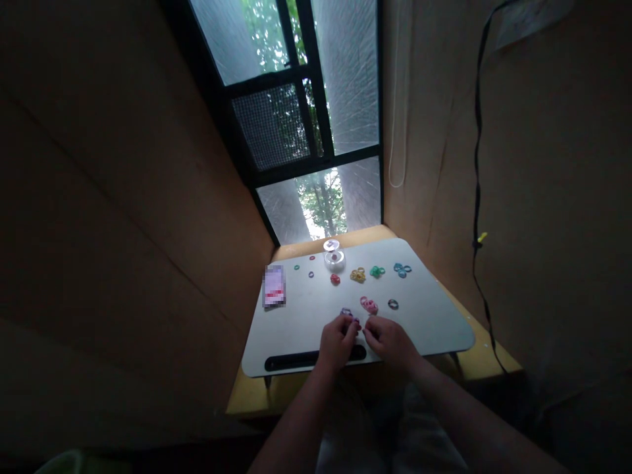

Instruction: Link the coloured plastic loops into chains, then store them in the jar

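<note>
My left hand (338, 341) is closed in a pinch over the near part of a white folding table (306, 322). A small purple band, like a hair tie, shows at its fingertips. Just behind it lie purple hair ties (346, 311). Close by on the right, my right hand (390, 340) has its fingers pressed together; whatever it holds is too small to make out. Pink hair ties (369, 305) and a dark one (393, 304) lie beyond it. Farther back are red (335, 279), yellow (358, 275), green (377, 271) and blue (402, 270) groups.
A clear round container (334, 259) stands at the table's back. Several single bands, one green (297, 267), lie left of it. A pale purple packet (274, 287) lies at the left edge. A black slot (291, 361) runs along the front. A black cord (478, 164) hangs right.
</note>
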The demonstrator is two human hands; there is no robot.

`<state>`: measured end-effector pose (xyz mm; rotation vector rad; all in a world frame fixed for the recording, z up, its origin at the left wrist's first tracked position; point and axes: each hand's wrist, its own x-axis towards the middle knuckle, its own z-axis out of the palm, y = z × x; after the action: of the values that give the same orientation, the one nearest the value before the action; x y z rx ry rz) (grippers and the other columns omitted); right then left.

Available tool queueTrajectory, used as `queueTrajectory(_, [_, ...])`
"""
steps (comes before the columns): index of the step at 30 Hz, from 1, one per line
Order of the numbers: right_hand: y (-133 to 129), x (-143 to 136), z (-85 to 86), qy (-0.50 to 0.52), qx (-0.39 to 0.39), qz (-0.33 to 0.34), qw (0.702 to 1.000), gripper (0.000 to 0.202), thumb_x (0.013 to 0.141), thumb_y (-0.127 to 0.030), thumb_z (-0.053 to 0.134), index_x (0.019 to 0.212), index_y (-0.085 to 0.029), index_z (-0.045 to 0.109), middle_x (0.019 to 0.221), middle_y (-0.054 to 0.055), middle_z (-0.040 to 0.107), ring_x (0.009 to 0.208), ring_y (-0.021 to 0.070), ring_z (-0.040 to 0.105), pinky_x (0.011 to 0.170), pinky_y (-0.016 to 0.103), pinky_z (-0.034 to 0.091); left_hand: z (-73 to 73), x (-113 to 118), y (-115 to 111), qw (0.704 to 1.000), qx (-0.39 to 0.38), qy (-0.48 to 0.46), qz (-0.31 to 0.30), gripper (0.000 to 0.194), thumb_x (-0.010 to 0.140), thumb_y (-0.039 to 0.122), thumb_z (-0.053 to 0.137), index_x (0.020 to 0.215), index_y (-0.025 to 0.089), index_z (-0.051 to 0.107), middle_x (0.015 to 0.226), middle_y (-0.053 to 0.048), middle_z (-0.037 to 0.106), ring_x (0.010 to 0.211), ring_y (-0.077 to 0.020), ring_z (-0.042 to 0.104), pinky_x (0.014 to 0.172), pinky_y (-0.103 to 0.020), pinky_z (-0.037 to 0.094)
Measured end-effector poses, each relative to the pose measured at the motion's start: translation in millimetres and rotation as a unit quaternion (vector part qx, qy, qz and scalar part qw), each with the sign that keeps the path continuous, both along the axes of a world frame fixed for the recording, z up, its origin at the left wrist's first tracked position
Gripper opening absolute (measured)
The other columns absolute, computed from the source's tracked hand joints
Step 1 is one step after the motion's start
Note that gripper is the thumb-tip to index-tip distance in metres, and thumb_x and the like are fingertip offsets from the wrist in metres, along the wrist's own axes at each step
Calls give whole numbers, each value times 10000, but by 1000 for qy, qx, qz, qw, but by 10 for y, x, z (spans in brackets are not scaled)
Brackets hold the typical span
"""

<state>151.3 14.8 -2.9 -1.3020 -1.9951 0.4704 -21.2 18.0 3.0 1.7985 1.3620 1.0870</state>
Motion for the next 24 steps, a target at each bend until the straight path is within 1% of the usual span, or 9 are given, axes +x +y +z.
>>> queueTrajectory(2, [1, -1, 7, 1, 1, 2, 1000, 207, 875, -266, 487, 676, -214, 508, 672, -4, 562, 638, 146, 505, 612, 265, 321, 1, 5, 10, 1000, 12, -5, 5, 248, 920, 374, 537, 823, 185, 666, 703, 7, 640, 649, -131, 568, 634, -234, 431])
queueTrajectory(5, [3, -1, 9, 9, -1, 3, 1000, 198, 866, -251, 493, 672, -215, 505, 665, -8, 558, 626, 141, 495, 603, 261, 321, -14, 10, 36, 999, 27, -14, 34, 239, 909, 372, 548, 844, 179, 674, 797, -20, 669, 730, -146, 597, 664, -239, 455])
queueTrajectory(10, [9, 3, -13, 8, 1, 2, 1000, 185, 863, -243, 499, 681, -216, 517, 666, -9, 561, 634, 144, 507, 611, 259, 335, -54, -1, 83, 997, 5, -50, 57, 233, 887, 382, 577, 881, 175, 682, 750, -10, 665, 680, -139, 583, 648, -242, 463])
queueTrajectory(13, [10, 6, -17, 7, 0, -3, 1000, 170, 863, -242, 499, 699, -216, 537, 682, -3, 579, 646, 147, 521, 626, 260, 346, -65, -6, 101, 994, -5, -81, 72, 226, 869, 373, 602, 949, 175, 676, 790, -21, 699, 708, -147, 620, 676, -252, 481])
queueTrajectory(15, [9, 6, -12, 6, -2, -5, 1000, 167, 863, -240, 503, 706, -213, 551, 689, 0, 590, 652, 147, 524, 633, 260, 348, -65, 0, 110, 992, -19, -93, 81, 232, 862, 370, 610, 975, 175, 666, 805, -30, 716, 706, -151, 642, 664, -253, 484])
queueTrajectory(18, [11, 7, -1, 6, -6, -7, 1000, 144, 855, -234, 522, 724, -209, 577, 697, 1, 601, 652, 142, 518, 630, 256, 341, -43, 15, 126, 992, -36, -79, 87, 219, 858, 357, 610, 979, 183, 666, 798, -28, 723, 689, -150, 653, 642, -248, 482])
queueTrajectory(20, [13, 9, 5, 7, -8, -8, 1000, 140, 857, -234, 528, 732, -209, 585, 703, 0, 605, 651, 139, 517, 628, 253, 339, -11, 16, 148, 994, -43, -60, 79, 208, 861, 337, 600, 985, 188, 676, 805, -26, 722, 680, -147, 651, 637, -248, 483])
queueTrajectory(24, [15, 15, 18, 8, -8, -7, 1000, 135, 856, -230, 535, 730, -207, 580, 695, -1, 596, 642, 135, 514, 622, 248, 335, 57, -48, 244, 997, -52, 4, 60, 188, 858, 287, 594, 968, 188, 710, 823, -39, 727, 665, -153, 656, 641, -260, 490])
